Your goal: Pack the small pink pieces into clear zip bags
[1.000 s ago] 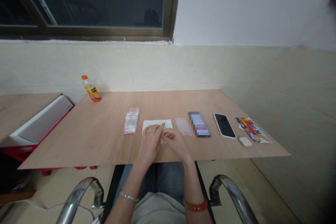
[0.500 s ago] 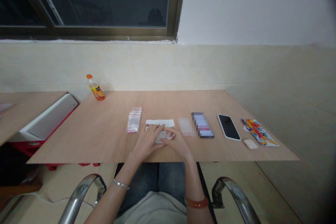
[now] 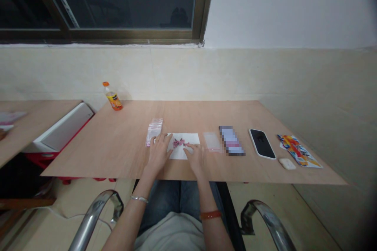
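Right now a small pink bow-shaped piece [image 3: 178,143] lies on a white paper sheet [image 3: 191,140], mid-counter near the front edge, out in the open, not wrapped or bagged. Sheet is flat, no visible folds. L hand [image 3: 158,155] rests w/ fingers at the sheet's left edge, R hand [image 3: 196,159] w/ fingertips on the sheet's lower right, just beside the pink piece. Both look relaxed and open, not clenched, w/ no clear grip on anything.

Counts: 2 clear zip bags, 1 each side of the sheet. Left bag [image 3: 154,131] has pink-tinted edges, contents can't be told; right bag [image 3: 212,142] lies flat, nothing visible inside. Further right, all on the counter [image 3: 88,157]: 1 pixelated card or phone [image 3: 231,140], 1 black phone in a white case [image 3: 262,144], 1 colourful printed packet [image 3: 299,156], 1 white earbud case [image 3: 287,164]. Far back left by the wall, 1 orange-capped juice bottle [image 3: 112,97], upright.
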Demonstrator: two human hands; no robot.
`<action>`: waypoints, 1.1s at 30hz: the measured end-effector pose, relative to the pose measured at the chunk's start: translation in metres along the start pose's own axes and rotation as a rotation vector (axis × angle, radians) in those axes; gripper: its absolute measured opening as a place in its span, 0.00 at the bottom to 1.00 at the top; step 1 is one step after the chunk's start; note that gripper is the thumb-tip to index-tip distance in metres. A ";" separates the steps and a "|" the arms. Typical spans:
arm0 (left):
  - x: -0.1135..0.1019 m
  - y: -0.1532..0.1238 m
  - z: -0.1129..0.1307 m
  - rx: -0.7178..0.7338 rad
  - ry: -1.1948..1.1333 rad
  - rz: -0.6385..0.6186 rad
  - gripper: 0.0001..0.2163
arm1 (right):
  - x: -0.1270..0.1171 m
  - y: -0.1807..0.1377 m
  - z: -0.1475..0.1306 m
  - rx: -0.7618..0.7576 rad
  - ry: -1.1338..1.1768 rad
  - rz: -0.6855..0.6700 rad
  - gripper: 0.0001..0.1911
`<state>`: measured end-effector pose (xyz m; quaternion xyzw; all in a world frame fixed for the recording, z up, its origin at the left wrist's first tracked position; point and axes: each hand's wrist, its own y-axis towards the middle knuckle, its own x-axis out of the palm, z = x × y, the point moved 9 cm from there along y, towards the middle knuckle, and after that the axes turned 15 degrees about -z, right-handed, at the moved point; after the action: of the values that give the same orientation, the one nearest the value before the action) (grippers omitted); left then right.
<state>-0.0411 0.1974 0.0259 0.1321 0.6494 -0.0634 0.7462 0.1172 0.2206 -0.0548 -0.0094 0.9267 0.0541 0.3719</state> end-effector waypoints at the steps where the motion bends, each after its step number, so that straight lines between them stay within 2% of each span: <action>1: 0.003 0.000 -0.003 -0.018 0.018 0.010 0.22 | 0.005 -0.001 0.001 0.016 -0.033 0.003 0.14; 9: 0.019 0.001 -0.014 -0.022 0.044 0.014 0.23 | 0.013 -0.005 -0.006 0.062 -0.143 0.013 0.11; 14: 0.018 0.002 -0.012 -0.005 0.027 -0.025 0.23 | 0.016 -0.003 -0.003 0.070 -0.113 -0.009 0.11; 17: 0.016 0.004 -0.012 0.000 0.013 -0.044 0.22 | 0.016 -0.003 0.000 0.064 -0.084 0.035 0.11; 21: 0.012 0.005 -0.011 0.016 0.001 -0.028 0.21 | 0.015 -0.003 0.005 0.078 -0.057 0.076 0.13; 33: 0.007 0.004 -0.001 0.053 0.034 -0.028 0.22 | 0.017 -0.001 0.009 0.103 -0.047 0.070 0.11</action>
<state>-0.0396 0.2024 0.0192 0.1438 0.6620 -0.0887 0.7302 0.1115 0.2209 -0.0731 0.0435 0.9189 0.0195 0.3916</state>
